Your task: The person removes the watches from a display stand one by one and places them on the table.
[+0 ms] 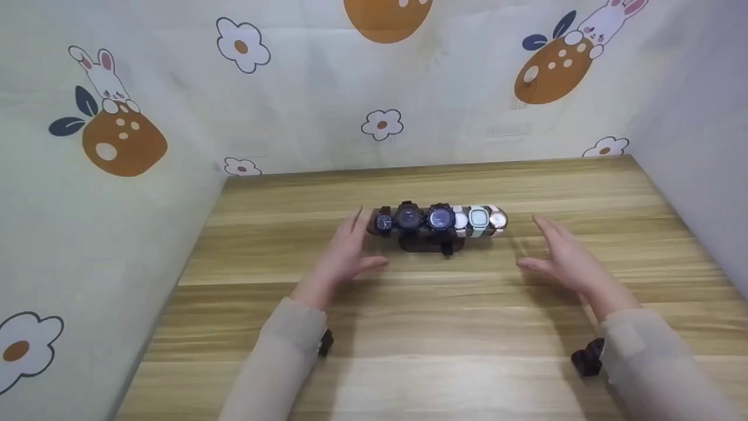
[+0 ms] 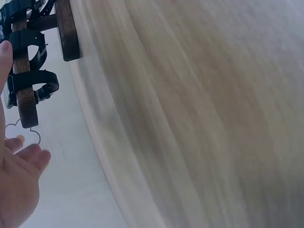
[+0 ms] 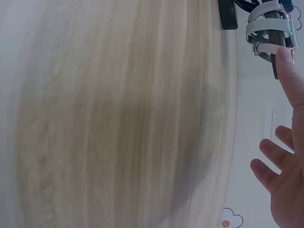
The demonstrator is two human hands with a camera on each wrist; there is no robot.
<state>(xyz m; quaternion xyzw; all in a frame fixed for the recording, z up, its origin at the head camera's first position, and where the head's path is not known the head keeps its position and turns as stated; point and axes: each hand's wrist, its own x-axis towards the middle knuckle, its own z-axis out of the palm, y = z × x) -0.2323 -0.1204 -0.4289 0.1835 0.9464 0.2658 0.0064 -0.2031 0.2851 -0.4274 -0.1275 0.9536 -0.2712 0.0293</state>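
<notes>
A dark wooden watch stand point(image 1: 415, 244) stands on the table with several wristwatches strapped along its bar. Toward the left are a small black square watch point(image 1: 383, 221) and two bulky dark round ones, one of them a black watch point(image 1: 408, 216). On the right side hang a mint-green watch point(image 1: 478, 217) and a pale pink watch point(image 1: 498, 220). My left hand point(image 1: 345, 251) is close beside the bar's left end, fingers spread and holding nothing; whether it touches cannot be told. Apart from the right end, my right hand point(image 1: 564, 257) has its thumb and fingers extended, with nothing in it.
The wood-grain table point(image 1: 444, 333) reaches back to a patterned wall covering point(image 1: 304, 117) with rabbits, oranges and flowers. Pale side walls rise at left and right. A black wrist device point(image 1: 588, 358) sits at the right sleeve, another point(image 1: 325, 343) at the left.
</notes>
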